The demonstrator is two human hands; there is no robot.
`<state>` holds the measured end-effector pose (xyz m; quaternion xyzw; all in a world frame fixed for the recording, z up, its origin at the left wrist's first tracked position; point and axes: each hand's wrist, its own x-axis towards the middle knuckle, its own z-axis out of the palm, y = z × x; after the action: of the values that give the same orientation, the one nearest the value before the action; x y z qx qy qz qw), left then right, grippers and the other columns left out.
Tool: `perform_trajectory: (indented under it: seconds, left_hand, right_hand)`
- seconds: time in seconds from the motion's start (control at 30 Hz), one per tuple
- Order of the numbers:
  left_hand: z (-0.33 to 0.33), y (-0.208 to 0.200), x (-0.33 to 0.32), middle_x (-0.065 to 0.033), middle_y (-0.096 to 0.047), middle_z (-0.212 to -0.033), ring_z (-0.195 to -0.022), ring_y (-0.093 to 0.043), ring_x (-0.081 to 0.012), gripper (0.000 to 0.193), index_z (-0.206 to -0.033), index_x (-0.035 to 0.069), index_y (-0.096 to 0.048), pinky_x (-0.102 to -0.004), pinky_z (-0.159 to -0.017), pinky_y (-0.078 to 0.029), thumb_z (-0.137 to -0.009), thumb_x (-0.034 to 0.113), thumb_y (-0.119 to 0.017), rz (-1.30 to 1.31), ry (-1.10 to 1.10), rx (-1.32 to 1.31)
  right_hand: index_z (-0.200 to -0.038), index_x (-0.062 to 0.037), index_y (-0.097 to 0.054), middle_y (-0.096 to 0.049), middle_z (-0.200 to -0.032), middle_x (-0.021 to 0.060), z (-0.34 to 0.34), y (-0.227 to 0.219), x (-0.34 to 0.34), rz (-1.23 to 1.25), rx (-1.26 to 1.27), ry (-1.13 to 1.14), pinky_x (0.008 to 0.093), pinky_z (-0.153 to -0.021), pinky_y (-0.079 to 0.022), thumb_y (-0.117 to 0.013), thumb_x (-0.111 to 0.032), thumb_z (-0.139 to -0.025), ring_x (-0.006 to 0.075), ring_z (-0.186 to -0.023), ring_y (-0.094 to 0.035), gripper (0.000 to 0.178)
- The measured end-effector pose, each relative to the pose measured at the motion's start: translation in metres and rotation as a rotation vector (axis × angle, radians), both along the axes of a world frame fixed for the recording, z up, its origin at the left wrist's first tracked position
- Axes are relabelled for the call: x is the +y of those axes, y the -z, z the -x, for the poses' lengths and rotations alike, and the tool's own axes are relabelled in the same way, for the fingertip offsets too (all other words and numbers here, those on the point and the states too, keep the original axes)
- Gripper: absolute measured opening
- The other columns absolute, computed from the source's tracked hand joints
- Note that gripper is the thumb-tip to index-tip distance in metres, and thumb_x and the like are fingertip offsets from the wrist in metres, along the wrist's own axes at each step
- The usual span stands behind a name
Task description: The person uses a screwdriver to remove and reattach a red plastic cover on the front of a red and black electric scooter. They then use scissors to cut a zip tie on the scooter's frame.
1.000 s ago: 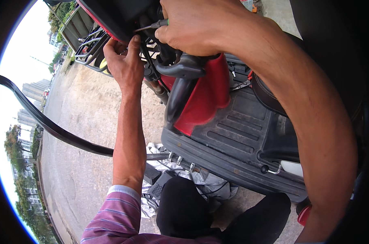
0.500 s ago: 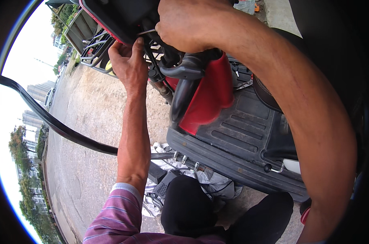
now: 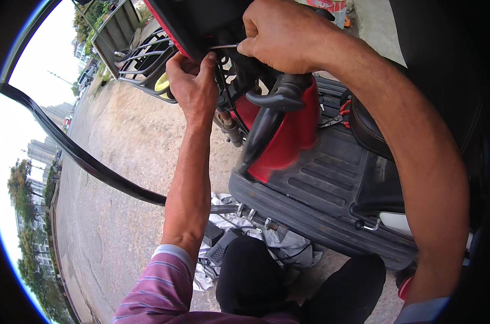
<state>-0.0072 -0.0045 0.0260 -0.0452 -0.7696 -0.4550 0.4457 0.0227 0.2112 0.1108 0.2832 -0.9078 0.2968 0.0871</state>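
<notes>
Red trim edged the dark panel (image 3: 210,21) at the top of the view, and both hands worked at its lower corner. The right hand (image 3: 280,40) was closed around a slim tool (image 3: 223,47), its handle hidden in the fist; the bare metal shaft pointed left, its tip close to the left thumb. The left hand (image 3: 193,86) had its fingers curled at the panel's red edge, thumb raised beside the shaft; whether it pinched anything, I could not tell. Just below the right hand stood a black curved bar (image 3: 277,102), in front of a red body panel (image 3: 307,121). Red-handled pliers (image 3: 334,121) lay near the brown seat (image 3: 366,132), beyond the ribbed black footboard (image 3: 323,167). Beside the footboard, a grey cloth (image 3: 296,248) was spread on the ground, with a dark perforated box (image 3: 220,251) on it.
</notes>
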Motion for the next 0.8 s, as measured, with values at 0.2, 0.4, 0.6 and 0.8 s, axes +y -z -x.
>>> perform_trajectory:
  seconds: [0.2, 0.4, 0.6, 0.8]
  left_hand:
    - [-0.001, -0.002, 0.001, -0.0137, -0.064, -0.103, -0.092, -0.067, -0.0208, 0.047, -0.117, -0.005, -0.054, -0.0337, -0.085, -0.053, -0.084, 0.016, -0.080, 0.007, -0.046, -0.017]
    - [-0.004, -0.006, 0.007, -0.0151, -0.059, -0.109, -0.097, -0.065, -0.0246, 0.049, -0.120, -0.005, -0.054, -0.0371, -0.089, -0.052, -0.083, 0.016, -0.080, -0.038, -0.030, -0.055]
    - [-0.010, -0.010, 0.003, -0.0161, -0.061, -0.110, -0.098, -0.066, -0.0256, 0.048, -0.120, -0.004, -0.055, -0.0370, -0.090, -0.052, -0.083, 0.012, -0.080, 0.031, -0.089, -0.032]
    - [-0.009, -0.011, 0.010, -0.0163, -0.058, -0.110, -0.096, -0.066, -0.0265, 0.047, -0.119, -0.003, -0.054, -0.0381, -0.088, -0.053, -0.082, 0.010, -0.079, 0.023, -0.091, -0.004]
  right_hand:
    - [-0.093, 0.0048, -0.074, -0.071, -0.084, 0.0160, 0.020, -0.030, 0.004, 0.062, -0.334, -0.047, 0.0353, -0.069, -0.052, -0.070, -0.029, -0.088, 0.0233, -0.073, -0.068, 0.035]
    - [-0.081, 0.0054, -0.071, -0.070, -0.074, 0.0206, 0.014, -0.025, -0.009, -0.174, -0.018, 0.094, 0.0442, -0.070, -0.054, -0.065, -0.028, -0.092, 0.0341, -0.072, -0.070, 0.036]
    - [-0.094, 0.0016, -0.071, -0.073, -0.097, 0.0246, 0.000, -0.009, -0.028, -0.149, 0.137, 0.152, 0.0489, -0.084, -0.056, -0.060, -0.011, -0.088, 0.0414, -0.095, -0.072, 0.018]
    - [-0.105, 0.0013, -0.066, -0.068, -0.082, 0.0164, 0.027, -0.026, -0.016, 0.012, -0.334, 0.036, 0.0383, -0.059, -0.053, -0.051, -0.017, -0.097, 0.0255, -0.064, -0.065, 0.025]
